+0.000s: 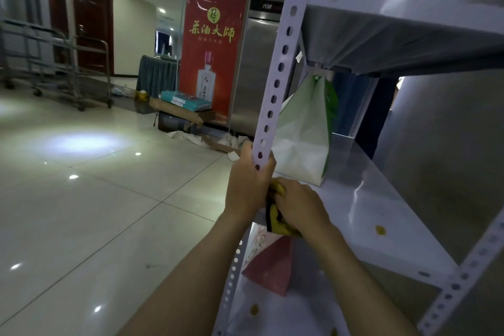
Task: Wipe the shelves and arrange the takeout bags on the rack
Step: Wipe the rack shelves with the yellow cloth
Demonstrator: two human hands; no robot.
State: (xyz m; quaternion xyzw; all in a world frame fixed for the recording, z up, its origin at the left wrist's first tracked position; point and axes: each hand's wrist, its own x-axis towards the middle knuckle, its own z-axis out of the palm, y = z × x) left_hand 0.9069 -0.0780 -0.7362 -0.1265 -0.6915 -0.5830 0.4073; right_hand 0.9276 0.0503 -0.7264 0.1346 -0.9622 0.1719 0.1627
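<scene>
A yellow cloth [278, 215] is bunched under the right hand's [302, 207] curled fingers at the shelf [381, 199] corner, beside the left hand [249, 183] gripping the upright post [275, 84]; wiping beyond the fingers could topple the nearby green-and-white bag [302, 136].

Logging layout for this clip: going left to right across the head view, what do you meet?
Metal cart → red banner → left hand gripping the perforated rack post → green-and-white bag → yellow spot on the shelf.
</scene>
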